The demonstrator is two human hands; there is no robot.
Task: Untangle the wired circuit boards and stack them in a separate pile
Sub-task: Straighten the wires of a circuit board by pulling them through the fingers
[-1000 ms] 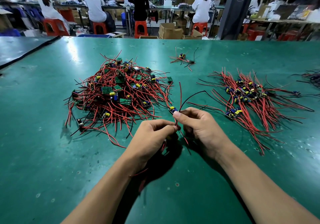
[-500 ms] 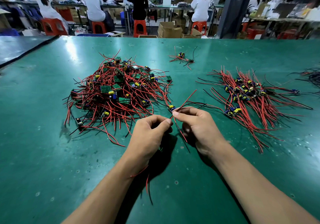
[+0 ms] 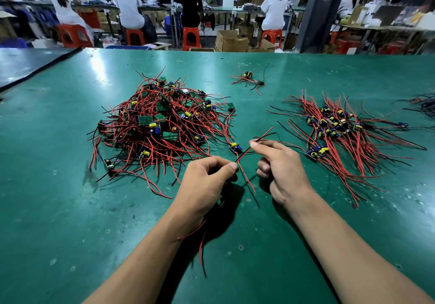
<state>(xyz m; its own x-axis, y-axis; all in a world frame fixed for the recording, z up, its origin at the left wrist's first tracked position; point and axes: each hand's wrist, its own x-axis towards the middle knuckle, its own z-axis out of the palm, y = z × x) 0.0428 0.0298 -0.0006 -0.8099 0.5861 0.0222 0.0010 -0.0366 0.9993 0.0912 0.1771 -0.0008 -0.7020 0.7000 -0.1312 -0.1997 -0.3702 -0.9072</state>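
board: one small board [image 3: 235,147], yellow and blue parts on top, at near right edge of tangle, just above left thumb tip; lying or hanging, cannot tell
red wire: [image 3: 261,137] runs slanted from left hand's pinch up-right through right fingertips, free end past them; a second red strand drops from left pinch toward the table
black wire: [image 3: 268,134] thin, sticks out right from right fingertips beside the red one
left hand: [image 3: 207,182] fingers curled, thumb and index pinching red wire at its lower end
right hand: [image 3: 283,169] thumb and index pinching red wire higher up, other fingers curled in; black wire in same pinch as far as seen
tangle: [image 3: 162,124] big heap of boards with red and black wires, left of the hands
sorted pile: [image 3: 336,127] boards bunched together, wires fanned out, right of the hands, well apart from tangle
small cluster: [image 3: 248,78] a few wired boards, far side, between the two piles
loose wires: [image 3: 200,244] red and black ends under left wrist
table: [image 3: 70,209] green mat, scuffed
background: people [image 3: 129,4] seated on red stools [image 3: 191,37] at benches, cardboard boxes [image 3: 231,41]
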